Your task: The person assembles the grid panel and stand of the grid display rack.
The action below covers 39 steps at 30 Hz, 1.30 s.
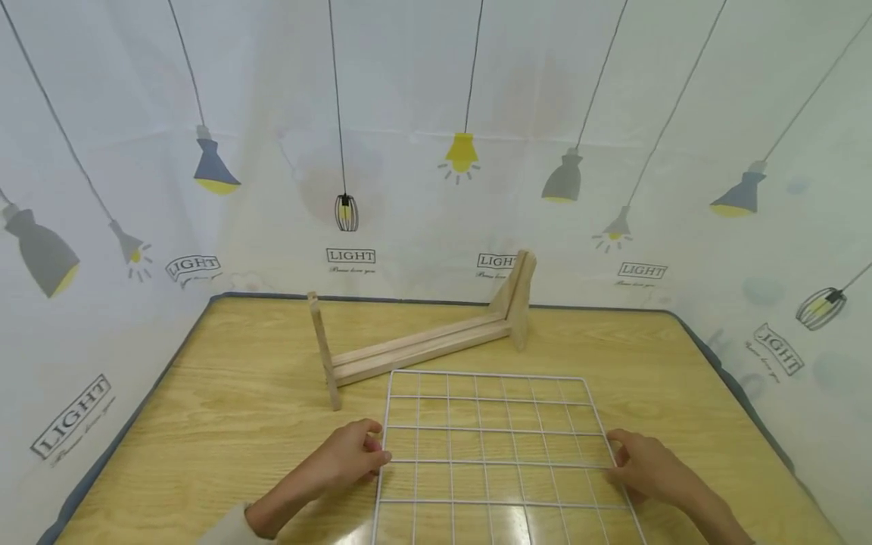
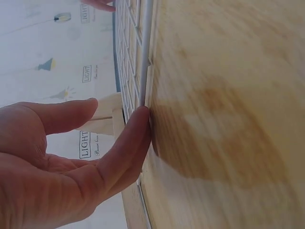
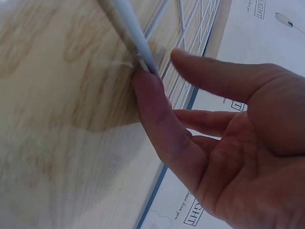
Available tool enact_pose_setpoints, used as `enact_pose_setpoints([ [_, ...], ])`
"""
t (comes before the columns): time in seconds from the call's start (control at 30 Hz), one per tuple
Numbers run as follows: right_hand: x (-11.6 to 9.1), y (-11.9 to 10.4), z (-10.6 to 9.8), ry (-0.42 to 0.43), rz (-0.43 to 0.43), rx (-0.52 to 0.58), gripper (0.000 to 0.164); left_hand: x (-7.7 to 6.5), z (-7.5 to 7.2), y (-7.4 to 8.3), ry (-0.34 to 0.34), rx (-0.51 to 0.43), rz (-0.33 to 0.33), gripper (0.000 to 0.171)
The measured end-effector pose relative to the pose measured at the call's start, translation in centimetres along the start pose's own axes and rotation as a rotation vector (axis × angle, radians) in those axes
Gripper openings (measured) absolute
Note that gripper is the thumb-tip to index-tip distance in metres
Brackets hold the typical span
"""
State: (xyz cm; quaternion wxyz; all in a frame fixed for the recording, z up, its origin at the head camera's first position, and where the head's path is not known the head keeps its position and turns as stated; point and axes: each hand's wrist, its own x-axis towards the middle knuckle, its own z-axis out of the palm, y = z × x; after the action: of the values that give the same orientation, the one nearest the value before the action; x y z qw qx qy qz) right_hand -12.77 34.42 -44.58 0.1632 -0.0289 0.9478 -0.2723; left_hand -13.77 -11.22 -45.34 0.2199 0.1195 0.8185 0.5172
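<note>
A white wire grid panel (image 1: 485, 462) lies flat on the wooden table, its near end cut off by the head view's lower edge. My left hand (image 1: 350, 454) is at the panel's left side; in the left wrist view the index fingertip (image 2: 139, 114) touches the edge wire from outside, with the thumb held apart above. On the opposite side, my right hand (image 1: 647, 471) has a fingertip (image 3: 147, 83) right at the edge wire. Its thumb hovers over the panel, a gap away from that finger. Behind the panel stands a wooden frame (image 1: 422, 353) with two uprights joined by a grooved bar.
The wood-grain table (image 1: 225, 378) has a dark blue edge along its back and sides. White cloth (image 1: 409, 91) printed with hanging lamps and the word LIGHT surrounds it on three sides. The wooden frame's right upright (image 1: 519, 299) rises near the back edge.
</note>
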Motion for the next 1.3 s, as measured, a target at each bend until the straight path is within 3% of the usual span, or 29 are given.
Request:
enact_pose_setpoints([
  [0.3, -0.3, 0.5, 0.3, 0.022, 0.053, -0.008, 0.056, 0.1, 0.0, 0.5, -0.058, -0.106, -0.037, 0.058],
  [0.47, -0.4, 0.8, 0.4, 0.031, 0.081, 0.058, 0.050, 0.6, 0.0, 0.4, -0.097, -0.112, 0.008, 0.016],
  [0.6, -0.5, 0.8, 0.1, 0.047, 0.084, 0.093, 0.052, 0.9, -0.1, 0.4, -0.109, -0.116, 0.058, 0.026],
  [0.77, -0.7, 0.9, -0.3, 0.048, 0.066, 0.175, 0.058, 1.0, -0.3, 0.7, -0.074, -0.114, 0.065, 0.012],
  [1.0, -0.9, 1.0, -1.2, 0.067, -0.025, 0.151, 0.056, 1.1, -0.5, 1.0, -0.068, -0.114, 0.071, 0.026],
  [1.2, -0.9, 0.8, -2.0, 0.104, -0.067, 0.076, 0.059, 1.0, -0.6, 1.0, -0.093, -0.172, 0.080, 0.047],
  [1.3, -0.9, 0.4, -2.4, 0.121, -0.078, 0.057, 0.059, 1.1, -0.5, 1.2, -0.081, -0.181, 0.084, 0.049],
])
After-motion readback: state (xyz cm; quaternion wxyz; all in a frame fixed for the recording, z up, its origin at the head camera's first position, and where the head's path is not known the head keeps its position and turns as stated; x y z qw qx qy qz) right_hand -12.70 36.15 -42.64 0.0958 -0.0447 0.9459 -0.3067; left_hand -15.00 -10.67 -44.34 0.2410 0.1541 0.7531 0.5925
